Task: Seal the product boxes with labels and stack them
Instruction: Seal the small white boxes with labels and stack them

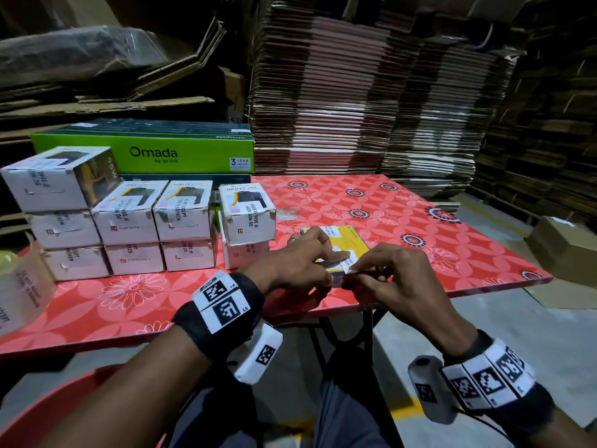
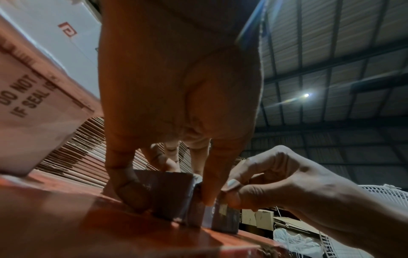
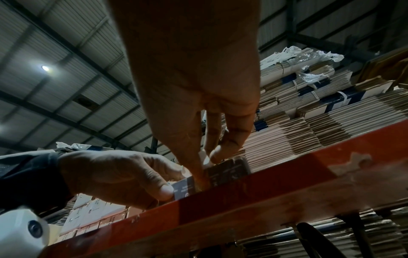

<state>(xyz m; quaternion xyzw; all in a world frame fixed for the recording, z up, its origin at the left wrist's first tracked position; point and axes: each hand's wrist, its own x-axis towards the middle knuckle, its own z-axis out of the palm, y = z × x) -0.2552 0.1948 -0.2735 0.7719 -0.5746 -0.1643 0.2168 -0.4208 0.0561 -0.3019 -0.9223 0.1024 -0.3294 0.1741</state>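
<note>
A flat yellow product box (image 1: 350, 242) lies near the front edge of the red floral table (image 1: 452, 240). A white seal label (image 1: 348, 263) runs from its top over the near side. My left hand (image 1: 324, 268) grips the box, thumb against the dark near side (image 2: 170, 193) and fingers on top, with one fingertip on the label. My right hand (image 1: 357, 273) pinches the label's free end (image 2: 208, 215) at the box's near edge. In the right wrist view my right fingertips (image 3: 215, 155) meet the box side (image 3: 225, 174) beside the left hand (image 3: 123, 174).
Stacks of white sealed boxes (image 1: 129, 221) stand at the table's left, with a green Omada carton (image 1: 145, 153) behind them. A strip of labels (image 1: 19, 289) lies at the far left. Flat cardboard piles (image 1: 371, 108) rise behind; a brown carton (image 1: 565, 247) sits right.
</note>
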